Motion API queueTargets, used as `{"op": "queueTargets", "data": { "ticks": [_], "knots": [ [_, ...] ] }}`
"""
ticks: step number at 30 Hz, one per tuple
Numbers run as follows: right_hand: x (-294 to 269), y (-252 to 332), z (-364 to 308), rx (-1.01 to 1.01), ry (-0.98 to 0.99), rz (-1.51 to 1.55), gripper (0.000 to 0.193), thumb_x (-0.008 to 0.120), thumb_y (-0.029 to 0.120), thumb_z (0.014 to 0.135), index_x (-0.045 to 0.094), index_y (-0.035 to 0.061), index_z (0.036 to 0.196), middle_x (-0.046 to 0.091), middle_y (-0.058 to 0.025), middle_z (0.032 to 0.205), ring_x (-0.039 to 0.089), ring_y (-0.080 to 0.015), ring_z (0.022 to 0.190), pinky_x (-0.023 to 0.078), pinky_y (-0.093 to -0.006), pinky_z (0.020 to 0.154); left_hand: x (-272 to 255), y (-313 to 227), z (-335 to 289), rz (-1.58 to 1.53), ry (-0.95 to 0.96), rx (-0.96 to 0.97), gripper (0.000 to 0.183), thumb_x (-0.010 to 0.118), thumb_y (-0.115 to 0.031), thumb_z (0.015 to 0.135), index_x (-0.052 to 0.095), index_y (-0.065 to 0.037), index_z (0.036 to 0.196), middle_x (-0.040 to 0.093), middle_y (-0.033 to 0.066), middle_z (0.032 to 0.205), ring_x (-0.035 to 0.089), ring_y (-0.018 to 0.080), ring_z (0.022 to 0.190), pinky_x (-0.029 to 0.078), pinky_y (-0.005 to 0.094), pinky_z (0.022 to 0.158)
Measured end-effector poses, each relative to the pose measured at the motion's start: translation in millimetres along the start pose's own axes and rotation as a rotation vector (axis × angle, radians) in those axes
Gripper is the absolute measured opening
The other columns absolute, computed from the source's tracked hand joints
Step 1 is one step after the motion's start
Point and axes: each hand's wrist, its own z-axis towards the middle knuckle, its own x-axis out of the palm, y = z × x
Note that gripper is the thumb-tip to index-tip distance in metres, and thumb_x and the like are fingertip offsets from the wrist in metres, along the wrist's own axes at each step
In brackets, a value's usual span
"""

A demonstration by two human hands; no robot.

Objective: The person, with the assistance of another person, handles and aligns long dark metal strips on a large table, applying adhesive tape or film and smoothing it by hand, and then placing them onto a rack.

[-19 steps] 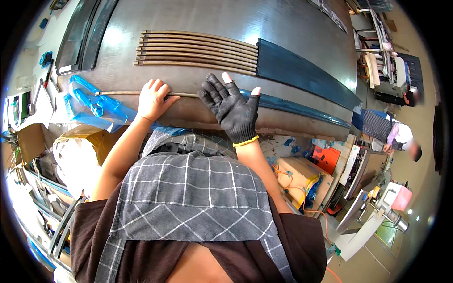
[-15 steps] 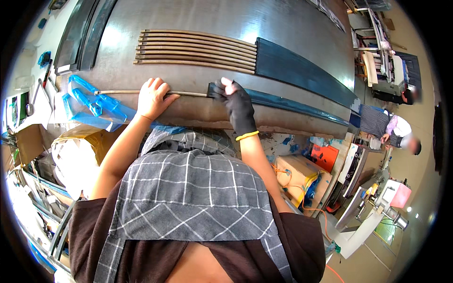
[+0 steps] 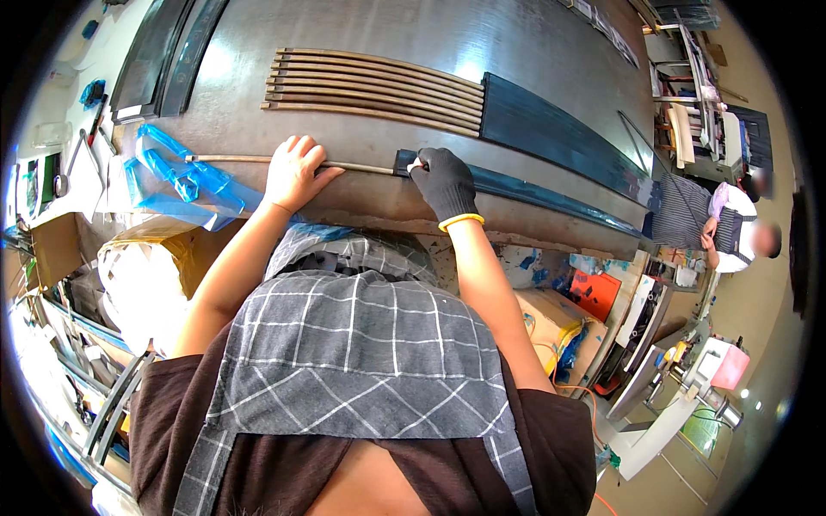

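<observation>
A long, thin metal strip lies along the near side of the table, bare and brownish on its left part. Blue film covers its right part. My bare left hand presses down around the bare part, thumb stretched out to the right. At the edge of the film is my right hand, in a black glove with the thumb tip exposed. Its fingers are curled closed, and what they pinch is hidden. Crumpled loose blue film lies by the strip's left end.
Beyond the strip lies a row of several similar strips, their right parts under blue film. Dark panels rest at the table's far left. At the right, another person holds a thin dark strip. Cardboard boxes stand below the table edge.
The whole view has shifted slightly. My right hand, blurred before, now sits steadier and curled at the film's edge. The other person's thin dark strip has come into view over the table's right end.
</observation>
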Motion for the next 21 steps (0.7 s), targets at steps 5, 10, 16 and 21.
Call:
{"op": "queueTargets", "data": {
  "ticks": [5, 10, 16, 21],
  "knots": [
    [-9.1, 13.2, -5.2, 0.017, 0.026, -0.046, 0.025, 0.069, 0.031, 0.08, 0.065, 0.0071, 0.084, 0.065, -0.0163, 0.09, 0.065, -0.0334, 0.085, 0.052, -0.042, 0.073, -0.7, 1.9, -0.4, 0.005, 0.007, -0.005, 0.031, 0.078, -0.03, 0.069, 0.057, -0.009, 0.076, 0.054, 0.0083, 0.081, 0.053, 0.0309, 0.081, 0.046, 0.0406, 0.072],
    [-12.2, 16.8, -6.5, 0.017, 0.03, -0.064, 0.029, 0.072, 0.035, 0.078, 0.064, 0.0076, 0.084, 0.065, -0.0143, 0.09, 0.065, -0.0323, 0.083, 0.052, -0.0401, 0.072, -2.7, 2.0, -1.4, 0.015, 0.02, -0.019, 0.031, 0.078, -0.03, 0.069, 0.057, -0.009, 0.077, 0.054, 0.0081, 0.081, 0.053, 0.0306, 0.081, 0.046, 0.0401, 0.072],
    [4.5, -9.2, -0.9, 0.017, -0.073, -0.002, 0.028, 0.071, 0.034, 0.081, 0.064, 0.007, 0.084, 0.065, -0.0156, 0.089, 0.065, -0.0324, 0.084, 0.052, -0.0402, 0.072, 0.4, -3.8, -0.4, 0.019, -0.003, -0.005, 0.032, 0.079, -0.029, 0.069, 0.056, -0.009, 0.075, 0.053, 0.008, 0.08, 0.053, 0.0303, 0.08, 0.046, 0.04, 0.072],
    [-13.0, 13.8, -3.7, 0.089, 0.059, -0.044, 0.023, 0.068, 0.029, 0.083, 0.065, 0.0063, 0.084, 0.066, -0.0156, 0.089, 0.066, -0.0311, 0.086, 0.052, -0.0407, 0.072, 0.1, -1.4, -0.7, 0.014, -0.002, -0.006, 0.031, 0.078, -0.029, 0.069, 0.055, -0.009, 0.075, 0.053, 0.0079, 0.08, 0.053, 0.0303, 0.08, 0.046, 0.0401, 0.072]
  ]
}}
